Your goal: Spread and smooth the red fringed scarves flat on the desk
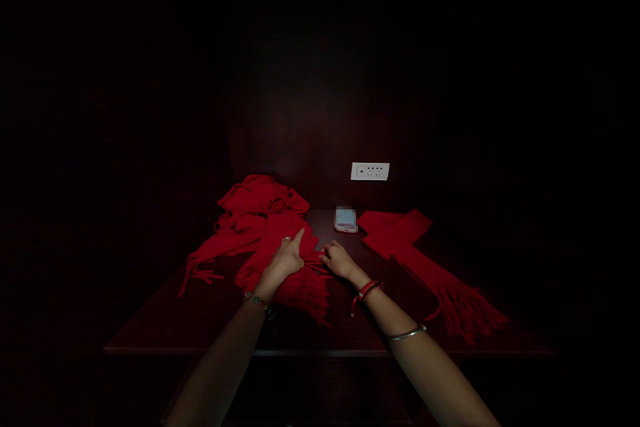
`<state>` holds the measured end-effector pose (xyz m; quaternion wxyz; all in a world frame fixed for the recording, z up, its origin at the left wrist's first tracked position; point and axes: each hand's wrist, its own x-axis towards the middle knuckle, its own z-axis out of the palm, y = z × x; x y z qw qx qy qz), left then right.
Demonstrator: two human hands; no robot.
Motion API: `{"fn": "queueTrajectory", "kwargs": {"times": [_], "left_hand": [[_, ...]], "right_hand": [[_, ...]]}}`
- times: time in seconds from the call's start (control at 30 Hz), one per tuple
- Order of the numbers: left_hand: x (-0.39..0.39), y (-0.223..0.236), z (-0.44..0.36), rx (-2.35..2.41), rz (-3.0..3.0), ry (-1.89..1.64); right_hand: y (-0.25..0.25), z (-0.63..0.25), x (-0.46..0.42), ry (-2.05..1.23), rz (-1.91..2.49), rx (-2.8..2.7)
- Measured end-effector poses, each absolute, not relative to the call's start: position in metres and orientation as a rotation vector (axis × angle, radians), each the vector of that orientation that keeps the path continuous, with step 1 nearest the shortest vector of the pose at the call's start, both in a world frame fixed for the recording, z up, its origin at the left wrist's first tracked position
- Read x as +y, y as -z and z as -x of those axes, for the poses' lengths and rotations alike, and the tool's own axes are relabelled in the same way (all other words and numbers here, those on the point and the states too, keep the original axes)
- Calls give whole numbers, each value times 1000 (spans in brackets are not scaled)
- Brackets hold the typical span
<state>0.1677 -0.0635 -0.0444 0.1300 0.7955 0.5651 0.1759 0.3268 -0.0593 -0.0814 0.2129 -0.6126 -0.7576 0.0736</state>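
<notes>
- A person's left hand lay over a fringed red scarf on a dark table, thumb held out from the fingers and the knuckles bent toward the cloth; its fingertips were hidden, so whether it gripped could not be told.
- The right hand, fingers curled inward, was at the scarf's right side beside the fringe; whether it pinched any strands could not be made out.
- The scarf lay near the middle of the tabletop, its fringe spread toward the near edge.
- More red scarves were heaped behind and to the left of the left hand.
- Another red scarf, folded over at its far end, lay well apart to the right, fringe fanned out.
- A phone lay beyond the right hand, below a white wall socket.
</notes>
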Motion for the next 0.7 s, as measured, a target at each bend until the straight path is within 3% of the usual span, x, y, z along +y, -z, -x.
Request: {"fn": "queueTrajectory", "kwargs": {"times": [0.17,0.4,0.57,0.7], "left_hand": [[-62,32,-152,1664,-2191,-733],[-75,11,-118,1381,-1708,-1263],[-89,-10,-82,1386,-1625,-1345],[-101,-7,-80,1536,-1910,-1141]], "right_hand": [[75,-328,-62,-418,1637,-1925],[84,-332,-64,-1129,1246,-1181],[66,-385,-78,-982,1216,-1030],[57,-415,-90,-799,1405,-1101]]}}
